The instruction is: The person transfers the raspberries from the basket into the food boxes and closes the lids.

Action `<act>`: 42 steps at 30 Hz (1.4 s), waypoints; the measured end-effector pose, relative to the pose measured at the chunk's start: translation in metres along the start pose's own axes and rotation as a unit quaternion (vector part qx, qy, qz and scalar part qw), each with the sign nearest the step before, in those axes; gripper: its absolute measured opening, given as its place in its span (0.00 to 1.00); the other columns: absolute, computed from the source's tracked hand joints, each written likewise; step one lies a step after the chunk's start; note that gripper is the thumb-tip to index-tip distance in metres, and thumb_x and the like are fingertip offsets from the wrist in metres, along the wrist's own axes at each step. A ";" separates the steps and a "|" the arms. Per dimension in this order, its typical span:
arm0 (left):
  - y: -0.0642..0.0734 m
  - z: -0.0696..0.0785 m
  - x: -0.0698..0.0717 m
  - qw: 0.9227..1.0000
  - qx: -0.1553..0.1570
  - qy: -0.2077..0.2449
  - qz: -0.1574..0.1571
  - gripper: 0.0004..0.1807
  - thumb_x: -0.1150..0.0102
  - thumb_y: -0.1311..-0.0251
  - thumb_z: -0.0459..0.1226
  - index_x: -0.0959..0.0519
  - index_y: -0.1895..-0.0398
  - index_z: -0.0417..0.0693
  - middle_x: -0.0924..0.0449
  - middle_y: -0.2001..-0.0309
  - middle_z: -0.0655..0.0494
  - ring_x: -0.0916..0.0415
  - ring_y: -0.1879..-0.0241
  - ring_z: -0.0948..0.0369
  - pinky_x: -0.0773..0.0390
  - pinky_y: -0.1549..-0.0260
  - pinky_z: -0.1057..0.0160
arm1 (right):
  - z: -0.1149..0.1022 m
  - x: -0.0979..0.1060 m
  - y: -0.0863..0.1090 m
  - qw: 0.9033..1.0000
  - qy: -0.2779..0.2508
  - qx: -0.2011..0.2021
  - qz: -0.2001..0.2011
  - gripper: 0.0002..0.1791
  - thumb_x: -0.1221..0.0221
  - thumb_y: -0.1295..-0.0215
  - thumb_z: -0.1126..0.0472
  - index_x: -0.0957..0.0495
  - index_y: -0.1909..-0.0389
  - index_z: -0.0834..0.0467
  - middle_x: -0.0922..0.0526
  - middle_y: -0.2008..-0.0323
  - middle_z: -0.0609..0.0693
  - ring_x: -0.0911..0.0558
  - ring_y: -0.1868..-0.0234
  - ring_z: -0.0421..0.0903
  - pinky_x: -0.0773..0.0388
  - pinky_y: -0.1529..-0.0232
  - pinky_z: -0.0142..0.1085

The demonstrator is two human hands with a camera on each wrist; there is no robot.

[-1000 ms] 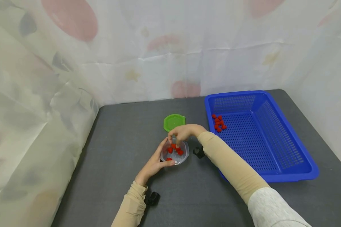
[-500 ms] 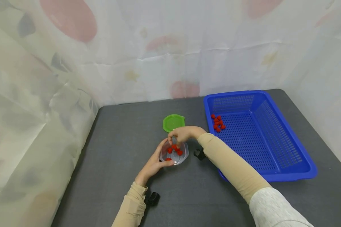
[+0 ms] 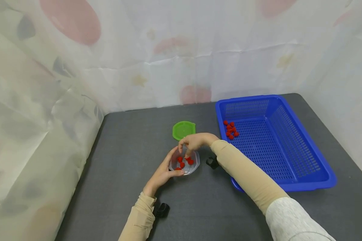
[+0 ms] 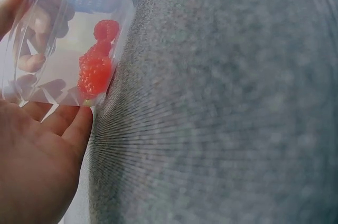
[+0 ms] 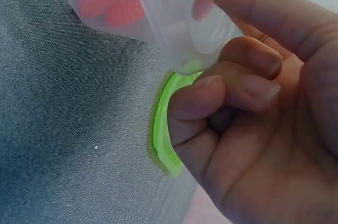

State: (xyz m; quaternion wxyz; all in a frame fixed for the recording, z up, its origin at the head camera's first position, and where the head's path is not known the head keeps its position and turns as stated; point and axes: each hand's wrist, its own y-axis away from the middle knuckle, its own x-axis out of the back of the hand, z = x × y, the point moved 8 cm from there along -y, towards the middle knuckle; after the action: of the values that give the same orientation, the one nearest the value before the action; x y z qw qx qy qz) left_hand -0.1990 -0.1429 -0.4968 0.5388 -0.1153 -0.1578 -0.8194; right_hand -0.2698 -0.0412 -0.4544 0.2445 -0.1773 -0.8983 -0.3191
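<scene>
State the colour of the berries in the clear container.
The berries are red, showing best in the left wrist view.

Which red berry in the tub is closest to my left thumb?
The berry lowest in the head view, at the near side of the tub; other berries lie farther away.

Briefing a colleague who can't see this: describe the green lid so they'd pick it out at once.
Find the big blue basket at the right of the dark grey table. Left of it, just beyond the clear container in the left hand, lies the green lid. Unlike its neighbours, it is flat and bright green.
</scene>
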 end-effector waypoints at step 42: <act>0.002 0.000 0.002 0.999 -0.030 0.010 0.006 0.51 0.31 0.51 0.37 0.52 0.27 0.59 0.42 0.30 0.53 0.44 0.30 0.53 0.47 0.32 0.44 | 0.041 0.095 0.138 0.976 0.048 -0.063 0.205 0.19 0.44 0.35 0.52 0.29 0.45 0.53 0.27 0.74 0.52 0.30 0.77 0.45 0.33 0.73 0.36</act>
State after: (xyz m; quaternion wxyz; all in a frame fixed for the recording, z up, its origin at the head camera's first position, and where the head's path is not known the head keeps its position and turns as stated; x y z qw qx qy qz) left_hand -0.1980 -0.1453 -0.4956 0.5414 -0.1241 -0.1274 -0.8217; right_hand -0.2949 0.1021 -0.3624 0.3356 -0.3573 -0.8081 -0.3267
